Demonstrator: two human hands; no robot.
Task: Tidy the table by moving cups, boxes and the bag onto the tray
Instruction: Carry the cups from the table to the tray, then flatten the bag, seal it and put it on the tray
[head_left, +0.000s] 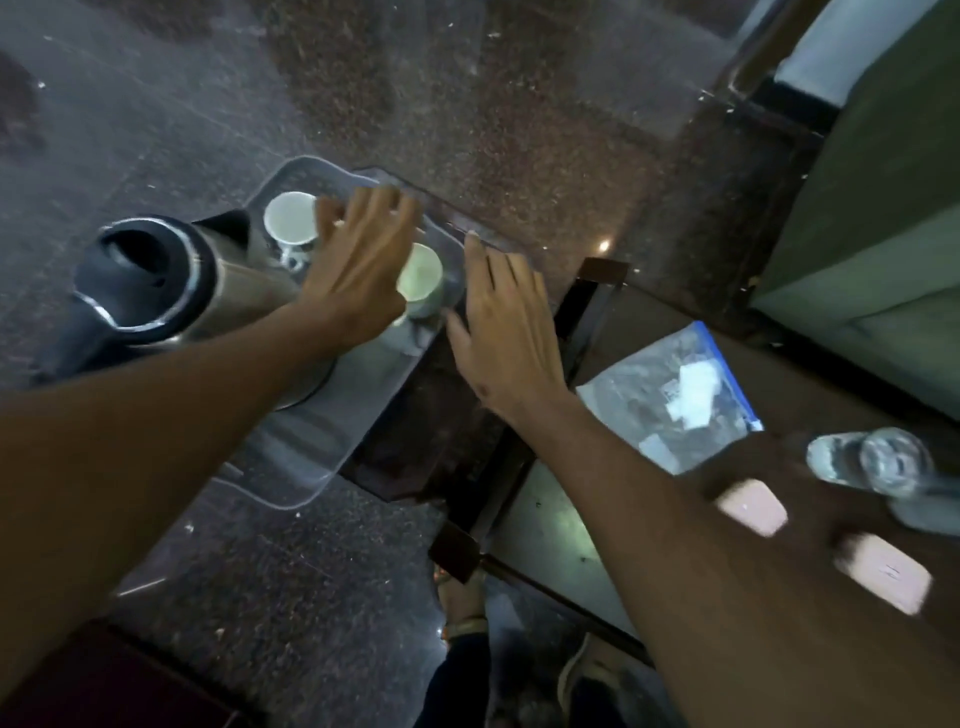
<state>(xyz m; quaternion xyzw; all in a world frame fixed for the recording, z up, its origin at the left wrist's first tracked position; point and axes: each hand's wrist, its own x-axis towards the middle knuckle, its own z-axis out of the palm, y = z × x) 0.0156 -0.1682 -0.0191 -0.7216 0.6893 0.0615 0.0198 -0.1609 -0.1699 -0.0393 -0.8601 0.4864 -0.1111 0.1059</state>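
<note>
A clear plastic tray (311, 467) lies on the dark glass table. Two white cups stand on it: one (289, 218) at the far end, one (423, 275) nearer its right rim. My left hand (358, 265) hovers over the tray between the cups, fingers spread, holding nothing, and partly hides the nearer cup. My right hand (504, 332) rests flat and open beside the tray's right rim. A clear zip bag (670, 395) with a blue seal lies to the right. Two pink boxes (750, 506) (883, 571) sit blurred at the lower right.
A steel kettle (150, 275) with a black lid and handle stands on the tray's left side. Clear glass tumblers (872, 462) stand at the right beyond the boxes. A green sofa (872, 234) fills the right edge. The floor shows through the glass table.
</note>
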